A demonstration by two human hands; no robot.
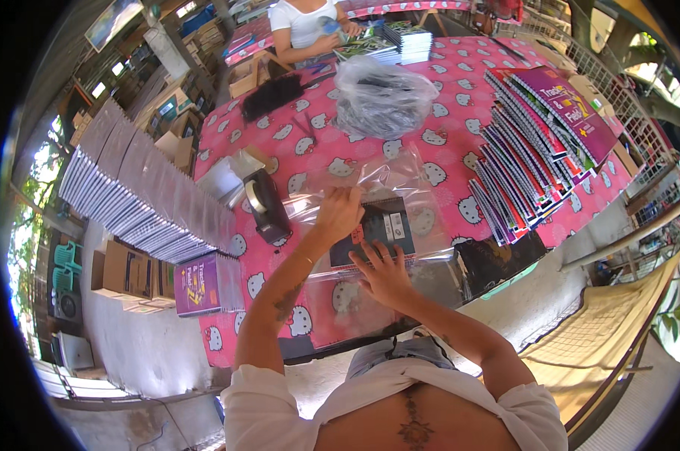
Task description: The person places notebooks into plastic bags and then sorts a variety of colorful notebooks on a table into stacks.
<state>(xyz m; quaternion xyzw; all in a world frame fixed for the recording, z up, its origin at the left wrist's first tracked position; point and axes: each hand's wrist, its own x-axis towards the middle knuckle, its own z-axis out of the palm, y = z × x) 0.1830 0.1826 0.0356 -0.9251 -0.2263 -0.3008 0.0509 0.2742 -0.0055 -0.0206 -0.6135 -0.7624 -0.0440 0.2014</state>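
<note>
A dark spiral-bound notebook [372,220] with a white label lies in front of me, with clear plastic film [428,197] around it. My right hand [385,272] rests flat on its near edge, fingers spread. At its upper left corner, my left hand [340,213] has its fingers curled together on the plastic film. A black tape dispenser [268,214] stands just left of my left forearm. Whether the notebook lies inside or on top of the film, I cannot tell.
Tall stacks of plastic-covered notebooks [141,177] stand on the left, one purple notebook [199,286] at their near end. Fanned spiral notebooks [524,154] lie on the right. A heap of clear plastic bags [383,98] sits farther back. Across the table, a person [306,30] handles books.
</note>
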